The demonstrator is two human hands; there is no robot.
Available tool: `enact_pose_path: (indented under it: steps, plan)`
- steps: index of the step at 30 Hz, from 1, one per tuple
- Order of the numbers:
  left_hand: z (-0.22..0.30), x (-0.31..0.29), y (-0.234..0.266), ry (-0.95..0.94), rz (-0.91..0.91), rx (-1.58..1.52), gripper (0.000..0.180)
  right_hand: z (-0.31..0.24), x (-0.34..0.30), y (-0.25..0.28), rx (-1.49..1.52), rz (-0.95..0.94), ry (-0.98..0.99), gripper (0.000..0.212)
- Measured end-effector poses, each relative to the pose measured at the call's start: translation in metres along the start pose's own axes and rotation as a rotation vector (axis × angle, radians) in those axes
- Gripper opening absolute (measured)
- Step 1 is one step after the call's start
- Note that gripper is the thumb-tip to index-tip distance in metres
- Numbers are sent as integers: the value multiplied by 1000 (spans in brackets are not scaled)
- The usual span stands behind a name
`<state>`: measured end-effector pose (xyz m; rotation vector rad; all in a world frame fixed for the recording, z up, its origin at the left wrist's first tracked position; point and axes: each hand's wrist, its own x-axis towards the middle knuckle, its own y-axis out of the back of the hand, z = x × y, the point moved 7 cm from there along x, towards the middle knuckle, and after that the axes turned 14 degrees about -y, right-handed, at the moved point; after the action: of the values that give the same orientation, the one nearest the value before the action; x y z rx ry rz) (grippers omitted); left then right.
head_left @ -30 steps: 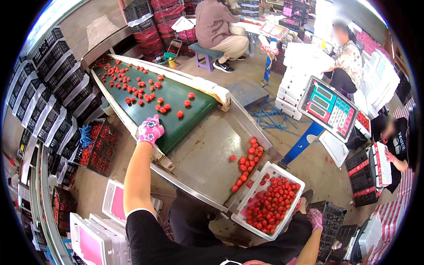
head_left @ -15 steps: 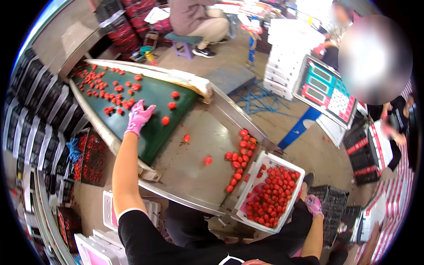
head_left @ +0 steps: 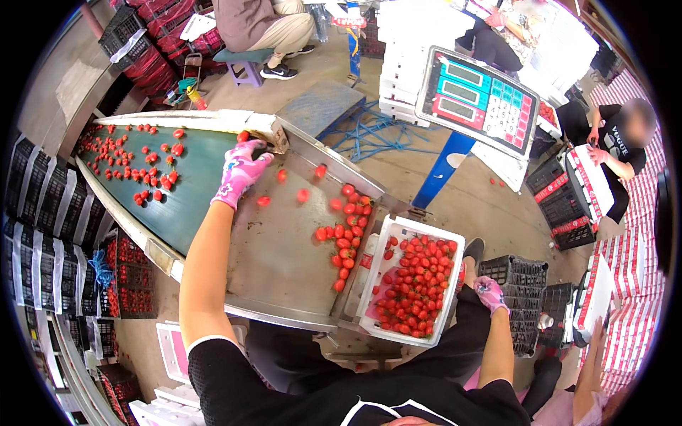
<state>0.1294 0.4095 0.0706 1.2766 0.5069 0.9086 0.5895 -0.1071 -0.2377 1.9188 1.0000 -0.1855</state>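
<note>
My left hand [head_left: 243,170], in a pink flowered glove, reaches over where the green conveyor belt [head_left: 167,220] meets the metal chute [head_left: 273,245]. Its fingers are loosely bent and apart, with nothing visible in them. A red cherry tomato [head_left: 244,135] lies just beyond the fingertips. Several blurred tomatoes are loose on the chute, and a cluster of tomatoes [head_left: 346,238] gathers toward its right end. Beside that end stands a white box [head_left: 442,323] holding many tomatoes. My right hand [head_left: 490,295], gloved alike, rests by my right knee; its fingers are partly hidden.
A digital scale [head_left: 477,101] on a blue post stands beyond the chute. Black crates [head_left: 513,273] are at the right, near my right hand. Stacked crates [head_left: 42,263] line the left side. Co-workers sit at the back and far right. Blue strapping [head_left: 383,135] lies on the floor.
My left hand has swept rightward from the middle of the belt to its end. More tomatoes now lie on the chute, several blurred. The view has shifted right.
</note>
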Motion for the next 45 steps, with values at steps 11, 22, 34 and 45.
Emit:
enact_pose_path:
  steps: [11, 22, 34, 45]
  plan:
    - [114, -184, -106, 477, -411, -1304, 65, -46, -19, 5, -107, 194, 128, 18]
    - [97, -260, -199, 762, -304, -2025, 45, -385, -133, -98, 116, 107, 996, 29]
    - [170, -141, -187, 544, 115, -2079, 31, -429, -84, -152, -525, 225, 659, 59]
    - [151, -70, -189, 616, 291, -2250, 47, -450, -71, -134, -124, -40, 439, 51]
